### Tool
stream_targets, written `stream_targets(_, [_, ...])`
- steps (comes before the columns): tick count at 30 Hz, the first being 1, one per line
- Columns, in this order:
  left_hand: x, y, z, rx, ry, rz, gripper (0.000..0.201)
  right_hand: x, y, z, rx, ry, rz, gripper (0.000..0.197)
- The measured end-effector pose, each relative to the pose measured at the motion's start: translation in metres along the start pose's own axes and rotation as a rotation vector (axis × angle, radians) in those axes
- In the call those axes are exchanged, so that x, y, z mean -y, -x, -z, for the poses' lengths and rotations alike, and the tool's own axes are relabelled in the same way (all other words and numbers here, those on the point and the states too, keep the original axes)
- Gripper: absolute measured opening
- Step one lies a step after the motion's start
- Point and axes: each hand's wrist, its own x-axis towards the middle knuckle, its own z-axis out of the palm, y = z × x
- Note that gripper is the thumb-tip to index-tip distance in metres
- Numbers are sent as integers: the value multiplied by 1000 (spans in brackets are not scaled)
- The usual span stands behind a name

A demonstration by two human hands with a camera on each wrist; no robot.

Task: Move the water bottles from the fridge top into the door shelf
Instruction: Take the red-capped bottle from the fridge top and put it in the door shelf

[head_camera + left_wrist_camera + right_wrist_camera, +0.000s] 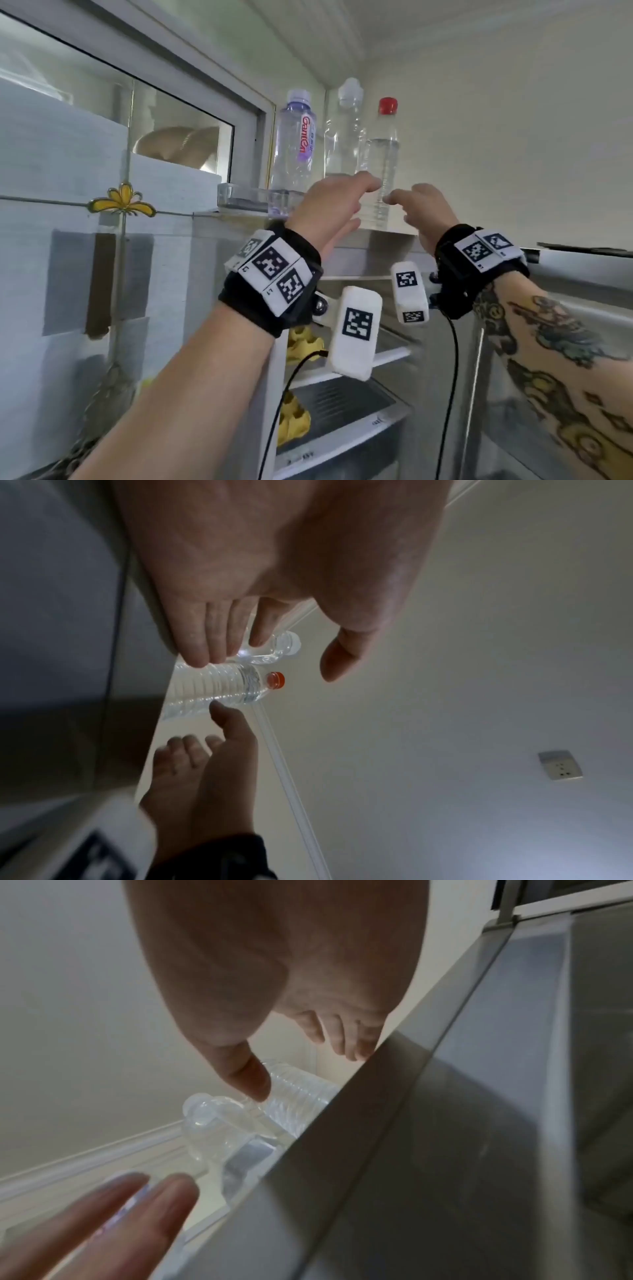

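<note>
Both forearms reach up past the wrist trackers (270, 270), and the left hand (329, 209) and right hand (424, 212) flank the red-capped bottle (380, 164) with fingers spread and relaxed, neither closed on it; the right thumb looks to be just brushing its ribbed side in the right wrist view, though I cannot tell whether it truly touches. That bottle stands upright near the front edge of the fridge top (376, 236), with the clear-capped bottle (344, 137) close behind it and the labelled bottle (294, 144) to the left beside a clear tray (239, 198). Below, the fridge stands open with a yellow egg holder (303, 341) on its shelves, and the door shelf is out of sight, probably low on the right. To my eye the step is taking hold, and one hand round the ribbed middle would do best, gripping low enough that the thin wall doesn't buckle and lifting straight up so the neighbours aren't knocked
</note>
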Motion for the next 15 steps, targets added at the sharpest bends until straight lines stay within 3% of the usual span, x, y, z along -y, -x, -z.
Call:
stream_targets(5, [-2,-16,-1,14,28,7,9,14,-11,-8,141,31,2,93])
stream_targets(7, [-6,-20,-4,-3,17,5,12,16,-11,-12,163,84,10,69])
stream_targets(9, [-8,-20,-10,14,-8,4,12,19,0,-10,168,139,16,27])
stream_targets(10, [-10,-20,-11,19,-19,6,12,19,2,-10,151,142,16,24])
stream_targets(12, [-10,-23,-14,19,-54,-3,13,15,3,-6,92,143,55,21])
stream_targets(15, [-13,-25,-22,0,-137,-18,15,15,8,0,19,217,105,44])
